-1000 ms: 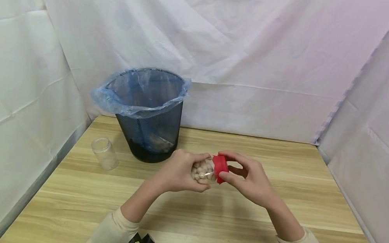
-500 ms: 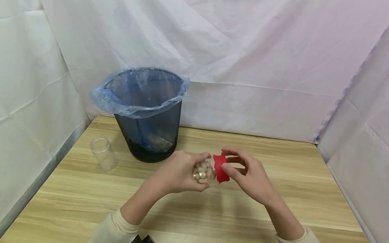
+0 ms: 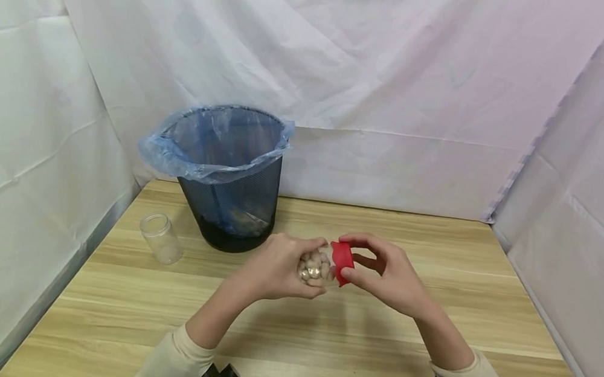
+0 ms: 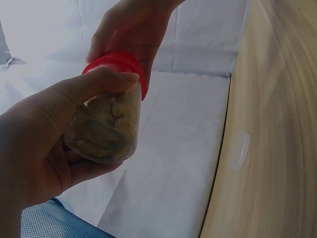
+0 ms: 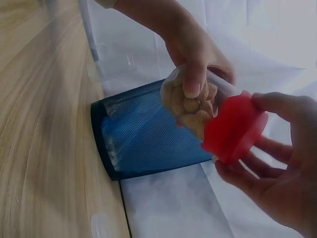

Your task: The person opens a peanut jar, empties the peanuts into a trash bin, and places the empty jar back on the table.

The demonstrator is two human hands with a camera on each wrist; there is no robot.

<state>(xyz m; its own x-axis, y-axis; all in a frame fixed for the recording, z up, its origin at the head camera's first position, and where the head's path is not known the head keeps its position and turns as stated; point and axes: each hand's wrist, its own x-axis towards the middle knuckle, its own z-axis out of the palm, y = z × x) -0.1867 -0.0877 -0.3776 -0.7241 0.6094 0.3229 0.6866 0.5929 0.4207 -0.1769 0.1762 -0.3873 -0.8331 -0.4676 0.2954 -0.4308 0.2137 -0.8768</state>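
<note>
My left hand [image 3: 286,267] holds a clear jar [image 4: 106,124] of pale, nut-like pieces [image 5: 190,101] above the table. The jar lies tipped sideways, its mouth end toward my right hand. A red lid [image 3: 342,263] with a ragged, wavy edge covers that end. Thumb and fingers of my right hand [image 3: 386,278] pinch the lid's rim from the right. In the right wrist view the lid [image 5: 235,129] sits over the jar's end, and the left thumb presses along the jar's side.
A black mesh bin [image 3: 235,206] with a blue bag liner [image 3: 211,170] stands at the back left. Left of it, an uncapped clear jar [image 3: 162,240] stands on the wooden table [image 3: 427,358]. White cloth [image 3: 401,70] hangs behind and at both sides. A small clear disc [image 4: 240,150] lies on the tabletop.
Half a second ago the right fingers were loosened and farther round the lid; now they close on its rim again. The lid has turned slightly. The left hand and jar stay in place.
</note>
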